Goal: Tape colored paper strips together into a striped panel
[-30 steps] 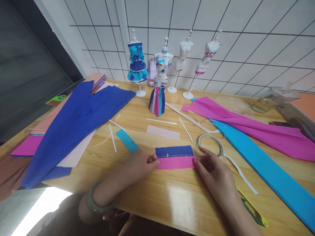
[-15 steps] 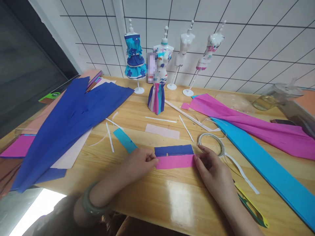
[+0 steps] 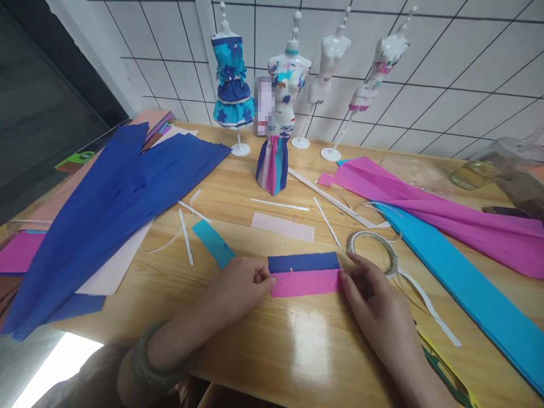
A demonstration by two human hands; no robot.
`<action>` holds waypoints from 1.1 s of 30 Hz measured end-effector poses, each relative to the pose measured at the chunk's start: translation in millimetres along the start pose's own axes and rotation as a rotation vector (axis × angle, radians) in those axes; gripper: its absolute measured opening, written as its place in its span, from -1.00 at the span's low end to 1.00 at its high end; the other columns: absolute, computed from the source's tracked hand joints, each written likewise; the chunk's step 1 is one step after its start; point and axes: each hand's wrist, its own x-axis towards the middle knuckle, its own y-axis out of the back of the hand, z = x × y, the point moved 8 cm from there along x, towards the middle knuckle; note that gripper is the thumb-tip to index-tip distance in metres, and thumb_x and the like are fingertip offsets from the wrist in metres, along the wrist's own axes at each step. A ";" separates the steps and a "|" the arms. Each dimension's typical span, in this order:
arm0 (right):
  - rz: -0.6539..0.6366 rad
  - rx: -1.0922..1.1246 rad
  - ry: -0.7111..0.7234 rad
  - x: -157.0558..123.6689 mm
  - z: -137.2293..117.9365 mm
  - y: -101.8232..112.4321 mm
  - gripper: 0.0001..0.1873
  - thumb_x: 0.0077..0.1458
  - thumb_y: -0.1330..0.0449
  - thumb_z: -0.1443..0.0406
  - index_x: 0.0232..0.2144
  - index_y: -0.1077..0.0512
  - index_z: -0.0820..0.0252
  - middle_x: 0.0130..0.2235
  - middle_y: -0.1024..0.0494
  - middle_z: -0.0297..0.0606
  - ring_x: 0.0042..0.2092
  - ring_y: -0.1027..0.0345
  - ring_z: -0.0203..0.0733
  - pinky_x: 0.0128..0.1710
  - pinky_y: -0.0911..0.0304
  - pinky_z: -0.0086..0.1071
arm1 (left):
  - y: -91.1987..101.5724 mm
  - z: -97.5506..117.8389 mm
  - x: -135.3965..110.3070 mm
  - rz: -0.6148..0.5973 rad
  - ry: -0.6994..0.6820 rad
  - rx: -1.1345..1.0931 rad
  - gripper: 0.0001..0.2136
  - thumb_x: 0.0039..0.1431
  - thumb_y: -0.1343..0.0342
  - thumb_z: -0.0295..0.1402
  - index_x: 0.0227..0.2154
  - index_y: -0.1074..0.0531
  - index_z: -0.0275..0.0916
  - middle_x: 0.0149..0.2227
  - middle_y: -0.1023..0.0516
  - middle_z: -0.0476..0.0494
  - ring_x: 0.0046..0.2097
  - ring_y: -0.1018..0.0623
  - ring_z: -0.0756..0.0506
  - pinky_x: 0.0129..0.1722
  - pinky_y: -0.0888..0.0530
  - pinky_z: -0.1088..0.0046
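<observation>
A pink crepe paper strip (image 3: 306, 283) lies along the lower edge of a dark blue strip (image 3: 302, 262) on the wooden table. My left hand (image 3: 250, 277) is closed in a pinch at the pink strip's left end. At its right end, the thumb and forefinger of my right hand (image 3: 374, 294) grip the corner. A teal strip (image 3: 212, 241) lies beyond my left hand, and a pale pink strip (image 3: 283, 226) lies behind the blue one. Just past my right fingers rests a roll of white tape (image 3: 396, 258) with a loose tail.
Several small mannequins stand at the back, one in a blue dress (image 3: 233, 85), another in a striped skirt (image 3: 272, 167). Large blue paper (image 3: 140, 192) spreads left; pink paper (image 3: 425, 209) and folded light-blue paper (image 3: 463, 289) lie right. A yellow-green cutter (image 3: 446, 368) is beside my right forearm.
The camera view has tilted down and come slightly closer. Both hands keep their places at the ends of the pink strip, with no clear movement of the strips.
</observation>
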 end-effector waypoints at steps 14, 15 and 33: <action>-0.001 -0.027 0.014 0.2 -1.7 1.0 -0.53 0.07 -0.06 0.10 0.02 -0.28 0.12 -0.36 -0.58 -0.25 -0.37 -0.45 -0.17 -0.34 -0.34 -0.34 | 0.2 -1.7 1.6 0.001 0.058 0.021 -0.79 -0.01 0.01 -0.26 -0.63 -0.35 -0.25 -0.62 -0.35 0.03 -0.53 -0.33 0.02 -0.55 -0.15 0.52; -0.002 -0.031 0.016 -0.1 -2.0 1.0 -0.53 0.07 -0.06 0.10 0.02 -0.28 0.11 -0.34 -0.58 -0.24 -0.37 -0.46 -0.17 -0.35 -0.34 -0.35 | 0.3 -2.1 1.7 0.005 0.064 0.021 -0.79 -0.01 0.01 -0.26 -0.63 -0.35 -0.25 -0.62 -0.35 0.04 -0.53 -0.33 0.02 -0.56 -0.15 0.52; 0.001 -0.078 0.024 -1.3 -4.1 3.2 -0.52 0.06 -0.05 0.07 0.01 -0.29 0.10 -0.36 -0.57 -0.24 -0.39 -0.45 -0.15 -0.34 -0.36 -0.31 | -1.4 -8.4 2.6 0.018 0.072 0.010 -0.79 0.00 0.00 -0.26 -0.62 -0.39 -0.25 -0.62 -0.40 0.01 -0.54 -0.34 0.02 -0.57 -0.15 0.51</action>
